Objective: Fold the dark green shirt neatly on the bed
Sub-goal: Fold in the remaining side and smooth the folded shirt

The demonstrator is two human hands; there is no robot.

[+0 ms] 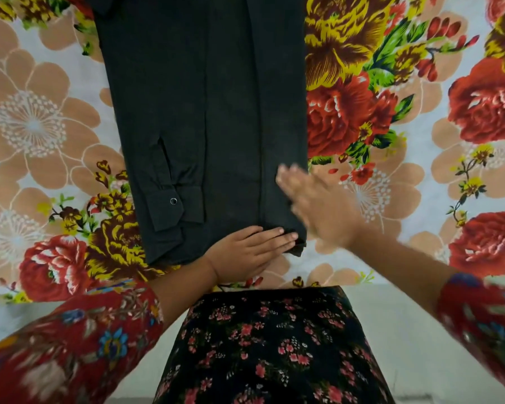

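Observation:
The dark green shirt (pixel 204 112) lies on the bed as a long narrow strip, its sides folded in, running away from me. A sleeve cuff with a small button (pixel 173 201) rests on its near left part. My left hand (pixel 250 253) lies flat, fingers together, pressing the shirt's near hem at its right corner. My right hand (pixel 318 205) is blurred with motion, open and flat, over the shirt's right edge just above the hem. The collar end is cut off at the top of the view.
A flowered bedsheet (pixel 405 118) with red, yellow and peach blooms covers the bed on both sides of the shirt. The bed's near edge (pixel 70 298) runs just in front of my body, with pale floor below.

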